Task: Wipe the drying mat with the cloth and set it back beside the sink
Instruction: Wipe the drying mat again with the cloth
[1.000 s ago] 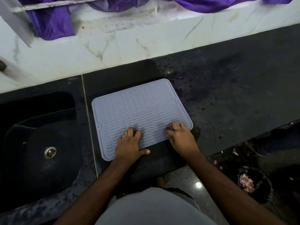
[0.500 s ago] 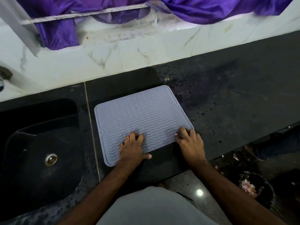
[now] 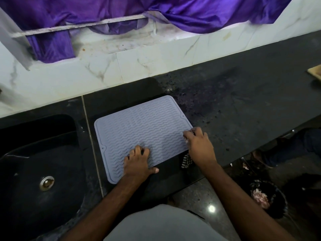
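The black stone counter (image 3: 243,108) ran under both hands and far off to the right of the right hand. Beyond the fingers of both hands rose the white marble-look backsplash (image 3: 156,66), with purple fabric (image 3: 199,14) draped over the ledge above it. Left of the left hand, across a pale seam in the counter, sat the black sink (image 3: 40,162), its metal drain (image 3: 46,183) well down in the basin.

The grey drying mat (image 3: 139,133), ribbed in wavy lines, lay flat on the counter just right of the sink, reaching from under both hands out toward the backsplash. The left hand (image 3: 139,164) rested on the mat's near edge with fingers lying fairly straight and close together, thumb stuck out to the right over bare counter. The right hand (image 3: 199,146) sat at the mat's right edge, fingers curled down around a checked cloth (image 3: 186,161); a bit of the cloth hung out below the palm and another scrap showed at the fingertips. Below the right forearm, down on the floor, stood a dark bin (image 3: 267,199) with pinkish scraps in it.
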